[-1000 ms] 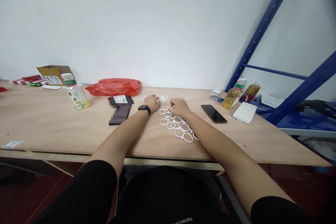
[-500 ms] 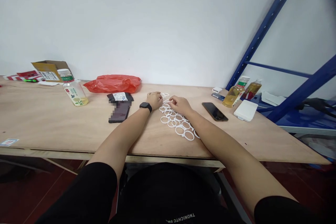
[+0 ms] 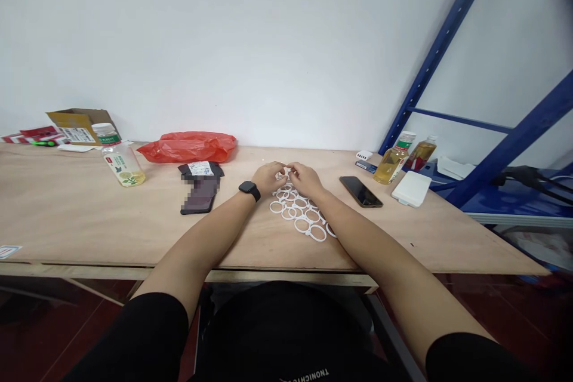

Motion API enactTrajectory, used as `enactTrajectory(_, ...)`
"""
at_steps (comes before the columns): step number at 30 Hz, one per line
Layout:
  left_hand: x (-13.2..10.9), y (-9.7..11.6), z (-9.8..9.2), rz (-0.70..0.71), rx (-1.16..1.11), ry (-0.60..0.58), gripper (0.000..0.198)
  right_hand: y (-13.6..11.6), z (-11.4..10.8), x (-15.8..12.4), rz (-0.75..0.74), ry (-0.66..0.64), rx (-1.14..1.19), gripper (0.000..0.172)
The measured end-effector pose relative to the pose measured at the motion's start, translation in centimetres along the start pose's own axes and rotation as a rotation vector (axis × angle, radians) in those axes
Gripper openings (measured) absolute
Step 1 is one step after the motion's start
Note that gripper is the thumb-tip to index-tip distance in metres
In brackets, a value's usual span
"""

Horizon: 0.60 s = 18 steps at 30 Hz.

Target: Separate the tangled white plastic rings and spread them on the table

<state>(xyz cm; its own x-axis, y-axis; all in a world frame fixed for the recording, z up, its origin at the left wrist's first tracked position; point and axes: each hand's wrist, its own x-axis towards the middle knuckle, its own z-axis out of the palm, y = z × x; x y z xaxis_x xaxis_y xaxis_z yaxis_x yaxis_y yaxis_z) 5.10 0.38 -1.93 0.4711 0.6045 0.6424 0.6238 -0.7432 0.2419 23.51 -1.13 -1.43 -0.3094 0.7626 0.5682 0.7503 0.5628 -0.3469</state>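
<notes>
Several white rings (image 3: 317, 233), joined to one another, lie flat on the wooden table in front of me. At their far end my left hand (image 3: 270, 178), with a black watch on its wrist, has its fingers bent in a pinch on a white ring. My right hand (image 3: 305, 179) is closed beside it, fingertips on the same small white part between the hands. The fingers hide most of that part. My right forearm covers some rings at the right side.
On the table (image 3: 111, 221), a red plastic bag (image 3: 188, 147), a dark package (image 3: 201, 191), a bottle (image 3: 120, 158) and an open carton (image 3: 83, 126) stand left. A phone (image 3: 360, 191), white case (image 3: 411, 188), tea bottle (image 3: 394, 160) and blue frame (image 3: 430, 59) are right.
My left hand has moved right, closer to my right hand, and its fingers have closed on a ring. The loose ring at the far end is no longer lying apart. The view has shifted slightly.
</notes>
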Motion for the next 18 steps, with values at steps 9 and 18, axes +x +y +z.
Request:
enactTrajectory(9, -0.14, -0.05, 0.12, -0.053, -0.057, 0.000, 0.033, 0.04, -0.06, 0.19, -0.071, -0.007, -0.017, 0.022)
enactTrajectory(18, -0.06, -0.06, 0.24, -0.064, -0.104, 0.040, 0.029, 0.25, 0.13, 0.18, -0.053, 0.006, -0.030, 0.021)
